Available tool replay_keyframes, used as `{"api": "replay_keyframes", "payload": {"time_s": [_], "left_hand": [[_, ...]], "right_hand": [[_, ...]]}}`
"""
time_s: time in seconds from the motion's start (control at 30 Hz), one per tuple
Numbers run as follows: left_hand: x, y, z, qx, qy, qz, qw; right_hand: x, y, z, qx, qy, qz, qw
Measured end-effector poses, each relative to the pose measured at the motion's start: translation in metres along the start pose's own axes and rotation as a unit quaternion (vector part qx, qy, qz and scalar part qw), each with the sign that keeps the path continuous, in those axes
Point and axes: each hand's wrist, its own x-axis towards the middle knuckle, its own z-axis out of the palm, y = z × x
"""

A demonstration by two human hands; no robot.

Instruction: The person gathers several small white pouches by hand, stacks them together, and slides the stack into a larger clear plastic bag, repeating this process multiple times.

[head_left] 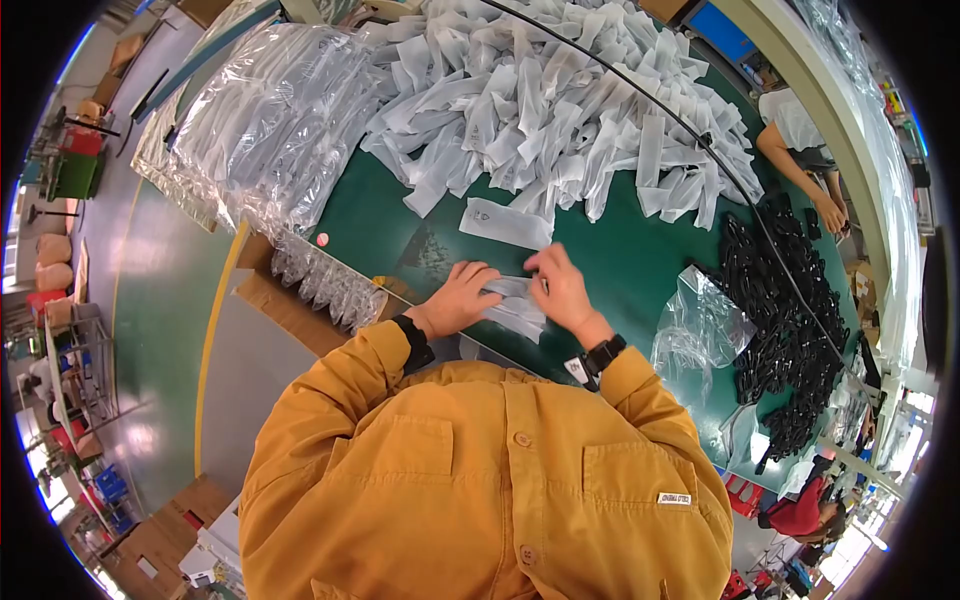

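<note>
A small frosted plastic bag [516, 312] lies between my hands at the near edge of the green table. My left hand [460, 297] is closed on the bag's left end, fingers bent over it. At the other end my right hand [564, 290] has its fingers curled in a pinch on the bag; whether something small is also between them is hidden. Just beyond my hands, another flat frosted bag [506, 223] rests on the table. A dark watch [604, 352] is on my right wrist.
A large heap of frosted bags [560, 100] covers the table's far side. Packed clear bundles [275, 110] are stacked at left, above an open carton [290, 318]. At right lie a clear bag [700, 325] and black cable-like pieces [785, 330]; another person's arm [800, 180] is beyond.
</note>
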Motion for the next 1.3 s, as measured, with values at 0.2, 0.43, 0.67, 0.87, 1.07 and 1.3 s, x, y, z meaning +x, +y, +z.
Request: {"api": "replay_keyframes", "payload": {"time_s": [0.2,0.43,0.67,0.87,1.07,1.3], "left_hand": [[0.001,-0.001,0.004,0.004,0.004,-0.006,1.000],[0.001,0.004,-0.012,-0.047,-0.027,-0.084,0.995],[0.007,0.002,-0.027,0.029,-0.002,-0.053,0.998],[0.003,-0.002,-0.008,0.010,-0.072,-0.019,0.997],[0.012,0.008,-0.003,0.013,-0.077,-0.027,0.997],[0.006,0.008,-0.003,0.000,-0.086,-0.038,0.996]], "right_hand": [[0.053,-0.005,0.001,-0.016,0.067,0.182,0.981],[0.026,0.015,0.021,0.040,0.025,0.178,0.983],[0.004,-0.005,0.009,0.024,-0.056,0.069,0.996],[0.047,0.008,-0.022,-0.034,0.176,0.290,0.940],[0.077,0.024,0.004,-0.044,0.085,0.421,0.902],[0.066,-0.029,-0.004,0.042,-0.071,0.358,0.930]]}}
